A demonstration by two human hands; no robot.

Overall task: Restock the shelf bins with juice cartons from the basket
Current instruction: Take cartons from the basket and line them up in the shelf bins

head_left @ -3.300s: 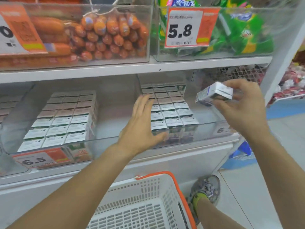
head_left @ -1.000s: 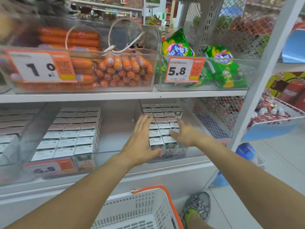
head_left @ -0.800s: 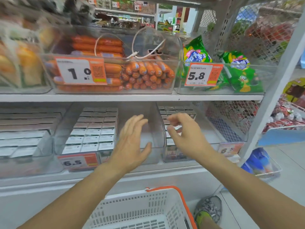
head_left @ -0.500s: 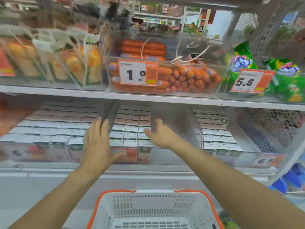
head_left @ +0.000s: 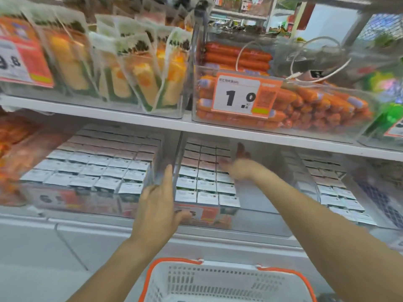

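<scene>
In middle bin (head_left: 259, 214), right hand (head_left: 236, 165) beside cartons (head_left: 207, 182)

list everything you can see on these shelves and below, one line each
cartons: many, white tops, in rows in three clear bins on the lower shelf
middle bin: one, clear, right part bare of cartons
sausages: many, orange-red, clear bin on the upper shelf
price tag: one, white and orange, reads 1.0, on the sausage bin
corn packs: several, yellow in clear bags, upper shelf left
cable: one, white, looped over the sausages
basket: one, white with orange rim, bottom centre
left hand: open, at the middle bin's front left
right hand: blurred, reaching into the middle bin
</scene>
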